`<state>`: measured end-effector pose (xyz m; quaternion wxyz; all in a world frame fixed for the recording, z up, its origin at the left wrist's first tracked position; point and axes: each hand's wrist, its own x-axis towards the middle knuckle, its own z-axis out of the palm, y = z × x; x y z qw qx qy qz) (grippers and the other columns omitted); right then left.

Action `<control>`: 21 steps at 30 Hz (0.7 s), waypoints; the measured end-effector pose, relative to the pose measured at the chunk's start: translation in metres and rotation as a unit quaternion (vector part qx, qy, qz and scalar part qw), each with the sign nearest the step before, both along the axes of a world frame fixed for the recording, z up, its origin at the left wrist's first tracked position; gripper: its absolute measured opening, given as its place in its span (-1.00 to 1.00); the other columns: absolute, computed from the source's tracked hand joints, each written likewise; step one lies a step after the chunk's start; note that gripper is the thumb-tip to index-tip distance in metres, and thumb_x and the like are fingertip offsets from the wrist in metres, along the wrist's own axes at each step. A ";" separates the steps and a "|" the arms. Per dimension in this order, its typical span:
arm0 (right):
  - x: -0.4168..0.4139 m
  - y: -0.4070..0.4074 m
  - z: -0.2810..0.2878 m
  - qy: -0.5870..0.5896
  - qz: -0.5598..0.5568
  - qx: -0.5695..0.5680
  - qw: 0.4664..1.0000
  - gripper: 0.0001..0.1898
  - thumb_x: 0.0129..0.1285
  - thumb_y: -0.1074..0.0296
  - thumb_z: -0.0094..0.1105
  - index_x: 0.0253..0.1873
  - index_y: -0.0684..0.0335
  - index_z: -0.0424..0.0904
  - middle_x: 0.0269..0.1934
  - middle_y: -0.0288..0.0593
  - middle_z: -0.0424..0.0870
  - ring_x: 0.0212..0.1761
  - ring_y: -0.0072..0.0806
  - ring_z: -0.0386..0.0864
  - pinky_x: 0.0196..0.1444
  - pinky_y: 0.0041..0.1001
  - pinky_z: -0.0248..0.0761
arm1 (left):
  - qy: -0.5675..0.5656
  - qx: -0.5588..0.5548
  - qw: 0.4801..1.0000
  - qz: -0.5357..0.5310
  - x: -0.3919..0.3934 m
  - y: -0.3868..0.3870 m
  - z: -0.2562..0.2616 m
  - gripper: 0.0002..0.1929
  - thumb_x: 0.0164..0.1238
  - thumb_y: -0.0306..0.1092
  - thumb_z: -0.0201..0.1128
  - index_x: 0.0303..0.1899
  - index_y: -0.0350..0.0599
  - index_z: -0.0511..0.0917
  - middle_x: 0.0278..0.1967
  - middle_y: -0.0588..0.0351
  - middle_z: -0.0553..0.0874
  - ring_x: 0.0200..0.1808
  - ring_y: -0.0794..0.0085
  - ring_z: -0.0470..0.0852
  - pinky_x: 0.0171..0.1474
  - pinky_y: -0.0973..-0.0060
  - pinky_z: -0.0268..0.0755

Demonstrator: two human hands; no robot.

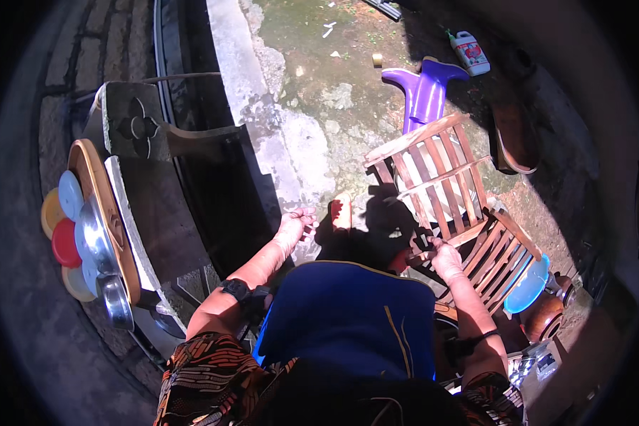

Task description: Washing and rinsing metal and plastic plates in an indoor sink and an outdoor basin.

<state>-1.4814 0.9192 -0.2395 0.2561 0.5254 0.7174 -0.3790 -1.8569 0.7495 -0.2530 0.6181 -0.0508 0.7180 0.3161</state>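
Note:
My left hand (298, 226) hangs in front of me over the concrete. Its fingers are loosely bent and a little apart, with nothing seen in them. On the other side my right hand (447, 261) grips the near edge of a slatted wooden chair (466, 234), which looks folded or tipped over. Shadow hides part of that grip. A pale round basin (423, 178) shows between the chair's far slats. Past its right end lies a light-blue plastic basin (527, 287). My blue apron (346, 314) covers my lap.
Left, a concrete ledge (154, 213) carries a woven tray (93, 170), with steel bowls (98, 234) and coloured plastic bowls (66, 242) beside it. Purple rubber boots (428, 96) lie beyond the chair, near a white bottle (471, 53). A brown pot (543, 317) sits at right.

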 end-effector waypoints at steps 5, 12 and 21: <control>0.106 -0.059 0.007 0.014 -0.024 -0.122 0.992 -0.58 0.04 0.34 0.39 0.07 0.13 0.62 -0.28 -0.12 0.70 -0.24 -0.38 0.66 -0.10 -0.41 0.49 | 0.018 0.087 0.990 0.108 -0.005 -0.026 0.079 -0.68 0.36 -0.36 0.21 0.11 -0.14 0.58 -0.24 0.12 0.72 -0.42 0.54 0.60 -0.44 0.54 0.50; 0.087 -0.018 0.038 0.016 0.062 -0.096 0.993 -0.63 0.04 0.53 0.35 0.02 0.27 0.61 -0.29 -0.14 0.69 -0.29 -0.48 0.62 -0.26 -0.41 0.51 | 0.067 0.141 0.952 0.264 0.043 -0.147 0.188 -0.71 0.37 -0.39 0.22 0.07 -0.22 0.57 -0.28 0.06 0.72 -0.49 0.52 0.64 -0.48 0.58 0.49; 0.100 0.066 0.034 0.054 0.096 0.007 0.994 -0.62 0.03 0.52 0.36 0.02 0.33 0.64 -0.38 -0.07 0.67 -0.64 -0.44 0.52 -0.63 -0.45 0.38 | 0.270 0.181 0.834 0.446 0.119 -0.283 0.273 -0.70 0.35 -0.51 0.12 0.06 -0.43 0.51 -0.62 0.08 0.62 -0.64 0.45 0.61 -0.51 0.57 0.51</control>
